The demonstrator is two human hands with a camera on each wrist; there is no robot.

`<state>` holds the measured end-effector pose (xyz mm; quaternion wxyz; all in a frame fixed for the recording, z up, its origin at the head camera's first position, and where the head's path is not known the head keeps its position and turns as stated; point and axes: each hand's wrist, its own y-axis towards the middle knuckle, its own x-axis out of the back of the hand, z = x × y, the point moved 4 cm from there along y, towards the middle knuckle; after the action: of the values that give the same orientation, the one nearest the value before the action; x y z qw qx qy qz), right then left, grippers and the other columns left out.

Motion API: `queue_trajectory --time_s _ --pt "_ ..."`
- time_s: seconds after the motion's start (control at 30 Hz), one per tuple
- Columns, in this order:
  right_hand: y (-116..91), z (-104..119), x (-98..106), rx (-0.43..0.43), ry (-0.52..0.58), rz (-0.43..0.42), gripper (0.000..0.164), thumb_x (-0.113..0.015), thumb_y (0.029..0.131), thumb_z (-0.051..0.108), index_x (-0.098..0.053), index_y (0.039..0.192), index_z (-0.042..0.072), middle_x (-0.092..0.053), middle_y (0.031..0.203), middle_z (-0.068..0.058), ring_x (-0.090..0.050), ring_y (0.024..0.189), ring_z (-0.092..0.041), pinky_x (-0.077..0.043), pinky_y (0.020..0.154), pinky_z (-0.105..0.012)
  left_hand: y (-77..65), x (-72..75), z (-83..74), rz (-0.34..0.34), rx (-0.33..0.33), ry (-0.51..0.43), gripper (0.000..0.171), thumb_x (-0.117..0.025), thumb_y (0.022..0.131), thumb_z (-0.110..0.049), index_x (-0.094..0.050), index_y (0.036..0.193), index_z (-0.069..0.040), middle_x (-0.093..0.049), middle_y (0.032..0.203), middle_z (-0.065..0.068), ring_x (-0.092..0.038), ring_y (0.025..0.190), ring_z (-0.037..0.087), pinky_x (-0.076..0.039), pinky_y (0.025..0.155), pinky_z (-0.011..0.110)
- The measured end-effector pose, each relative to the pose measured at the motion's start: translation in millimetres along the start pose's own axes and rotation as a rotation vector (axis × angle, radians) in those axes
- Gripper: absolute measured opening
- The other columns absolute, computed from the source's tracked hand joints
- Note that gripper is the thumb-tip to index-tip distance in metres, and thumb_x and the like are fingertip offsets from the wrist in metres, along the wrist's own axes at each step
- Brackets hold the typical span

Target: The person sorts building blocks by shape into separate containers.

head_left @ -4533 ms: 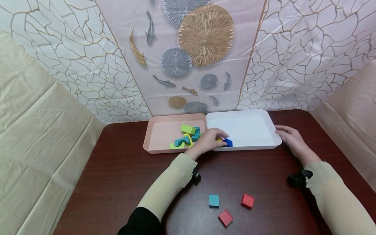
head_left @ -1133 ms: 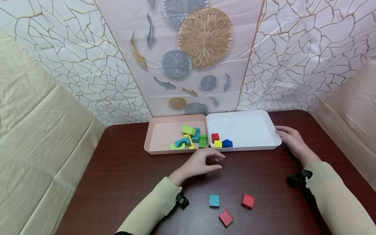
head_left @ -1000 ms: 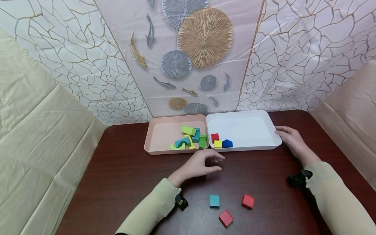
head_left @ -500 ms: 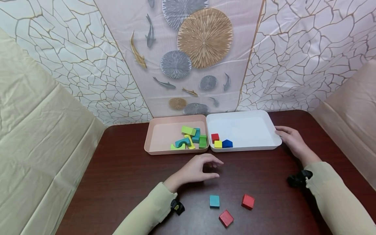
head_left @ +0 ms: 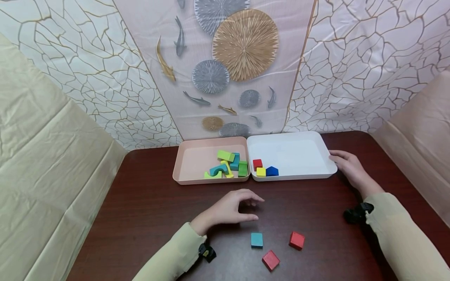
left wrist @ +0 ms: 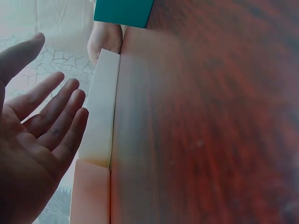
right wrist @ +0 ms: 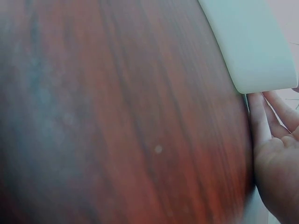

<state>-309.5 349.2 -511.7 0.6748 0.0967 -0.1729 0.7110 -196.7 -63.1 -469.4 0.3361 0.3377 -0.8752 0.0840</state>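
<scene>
My left hand (head_left: 230, 207) hovers over the table between the trays and the loose cubes. Its fingers are spread and loosely bent, with nothing between them, as the left wrist view also shows. Nearest to it lies a teal cube (head_left: 256, 240). Two red cubes, one at the right (head_left: 297, 240) and one closer to me (head_left: 270, 260), sit on the table too. My right hand (head_left: 353, 169) touches the right end of the white tray (head_left: 299, 156); in the right wrist view its fairly straight fingers (right wrist: 258, 116) reach against the tray's wall.
Inside the white tray's near left corner are a red cube (head_left: 258, 163), a yellow cube (head_left: 261, 172) and a blue pentagonal block (head_left: 272, 171). Against it stands a pink tray (head_left: 191, 160) with several green, teal and yellow blocks. Patterned cloth (head_left: 133, 78) hangs behind the table.
My left hand has left the white tray, where it was at the blue block, and has drawn back toward the loose teal cube. The right hand stays at the tray's end.
</scene>
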Motion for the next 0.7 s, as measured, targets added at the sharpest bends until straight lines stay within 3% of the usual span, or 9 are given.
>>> queue_trajectory --time_s 0.7 --pt "0.1 0.0 0.5 -0.005 0.014 0.003 0.07 -0.051 0.112 0.036 -0.034 0.157 -0.015 -0.055 0.1 0.04 -0.058 0.09 0.017 -0.052 0.079 -0.008 -17.3 -11.6 1.9 0.132 0.057 -0.054 0.05 -0.083 0.095 -0.02 -0.067 0.141 -0.014 -0.07 0.132 0.001 -0.065 0.112 0.008 -0.053 0.103 0.02"
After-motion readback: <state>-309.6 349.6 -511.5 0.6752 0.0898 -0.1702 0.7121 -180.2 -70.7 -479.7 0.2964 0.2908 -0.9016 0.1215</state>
